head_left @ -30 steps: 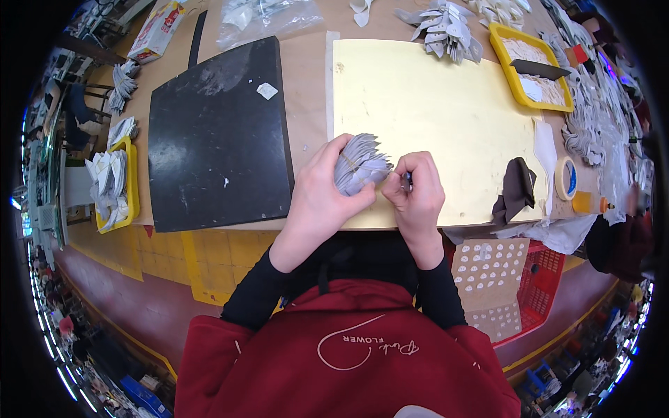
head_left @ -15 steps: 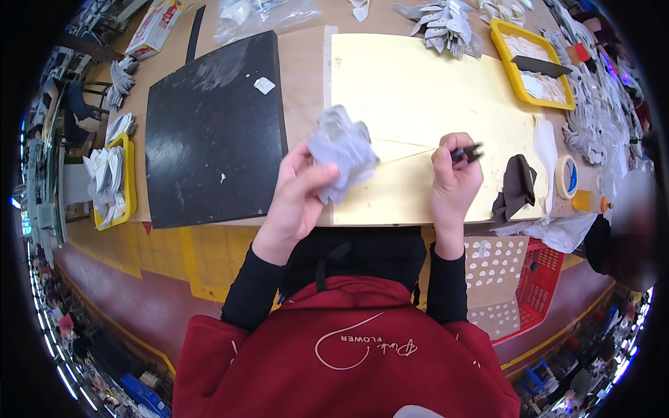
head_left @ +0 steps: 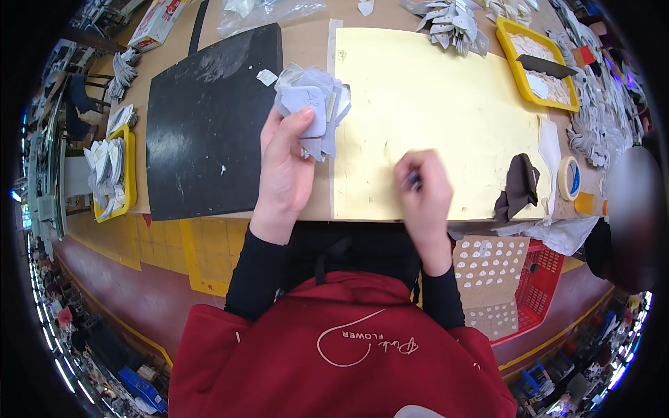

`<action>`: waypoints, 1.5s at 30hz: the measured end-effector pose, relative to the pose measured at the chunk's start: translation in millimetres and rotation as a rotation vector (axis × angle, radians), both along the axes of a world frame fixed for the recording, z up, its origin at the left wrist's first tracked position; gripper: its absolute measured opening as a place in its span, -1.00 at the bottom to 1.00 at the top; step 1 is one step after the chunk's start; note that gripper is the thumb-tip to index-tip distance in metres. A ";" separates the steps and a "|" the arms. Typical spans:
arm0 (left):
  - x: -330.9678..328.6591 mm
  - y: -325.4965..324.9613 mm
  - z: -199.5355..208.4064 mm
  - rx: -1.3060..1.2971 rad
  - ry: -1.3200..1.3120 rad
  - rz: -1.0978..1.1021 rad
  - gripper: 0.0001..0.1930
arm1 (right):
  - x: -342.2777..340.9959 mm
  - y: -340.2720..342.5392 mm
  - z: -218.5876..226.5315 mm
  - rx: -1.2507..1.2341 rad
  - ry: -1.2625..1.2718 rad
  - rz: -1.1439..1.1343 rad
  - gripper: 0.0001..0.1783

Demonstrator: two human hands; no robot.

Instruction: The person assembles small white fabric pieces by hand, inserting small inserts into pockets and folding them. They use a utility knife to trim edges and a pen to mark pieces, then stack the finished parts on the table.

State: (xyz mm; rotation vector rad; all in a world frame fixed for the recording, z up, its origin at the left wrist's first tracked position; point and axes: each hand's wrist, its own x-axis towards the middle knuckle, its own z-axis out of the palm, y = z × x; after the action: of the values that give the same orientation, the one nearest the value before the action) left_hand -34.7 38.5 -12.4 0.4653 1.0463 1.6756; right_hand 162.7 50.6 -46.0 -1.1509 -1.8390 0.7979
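My left hand [head_left: 287, 150] is closed on a bundle of light grey cut pieces [head_left: 322, 143], its thumb pressed over the top one, which bears a handwritten mark. The bundle is held up above the seam between the black board [head_left: 209, 132] and the pale yellow sheet [head_left: 432, 90]. Over the near part of that sheet, my right hand [head_left: 426, 198] is smeared by motion and curled round small black snips [head_left: 414, 179]. Only a dark bit of the snips shows between the fingers. A faint, thin yellow thread [head_left: 387, 150] appears just above this hand.
Right of the sheet lie a dark brown cloth piece [head_left: 518, 188], a roll of tape [head_left: 569, 178] and a yellow basket [head_left: 570, 97] of pale pieces. More grey pieces [head_left: 453, 24] sit at the back. Another yellow basket [head_left: 130, 171] is at left; a red crate [head_left: 540, 292] stands below the table.
My left hand has moved up and left, turning the bundle so its marked piece faces up. My right hand has come left and nearer; the thread is no longer stretched between the hands.
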 end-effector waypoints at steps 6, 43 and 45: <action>15.3 0.5 -9.4 0.038 0.255 -0.075 -0.40 | -0.1 18.6 37.2 -0.171 0.158 -0.187 -0.76; 15.0 -1.1 -23.4 -0.119 0.830 -0.302 -0.31 | -7.7 1.8 4.5 -0.461 0.134 -0.118 -0.56; 17.0 -1.1 -25.1 -0.107 0.921 -0.251 -0.31 | -4.6 -3.8 10.1 -0.230 -0.049 -0.191 -0.57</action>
State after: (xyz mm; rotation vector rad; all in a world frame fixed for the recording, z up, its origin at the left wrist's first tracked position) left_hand -17.7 37.5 -37.5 1.3065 1.6294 1.1537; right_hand 158.1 46.7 -35.9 -1.4794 -1.6771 0.8930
